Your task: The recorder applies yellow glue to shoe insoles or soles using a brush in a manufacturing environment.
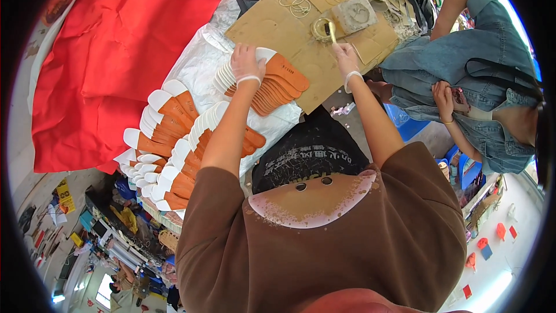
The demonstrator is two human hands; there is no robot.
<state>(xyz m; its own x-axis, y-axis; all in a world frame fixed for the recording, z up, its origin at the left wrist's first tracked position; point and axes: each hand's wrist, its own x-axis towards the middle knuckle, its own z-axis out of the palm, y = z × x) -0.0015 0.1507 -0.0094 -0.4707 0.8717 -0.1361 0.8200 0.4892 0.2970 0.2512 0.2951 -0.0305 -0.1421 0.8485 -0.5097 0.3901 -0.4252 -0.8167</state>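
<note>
Left hand (246, 64) steadies the orange insole (285, 71), lengthwise pointing right

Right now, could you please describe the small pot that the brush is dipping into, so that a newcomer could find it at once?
Start at the big brown cardboard sheet lying at the far side of the table. Near its right end, just beyond the right hand, sits a small round pot of yellowish liquid. Unlike the grey square block beside it, it is round, shiny and has the brush in it.
</note>
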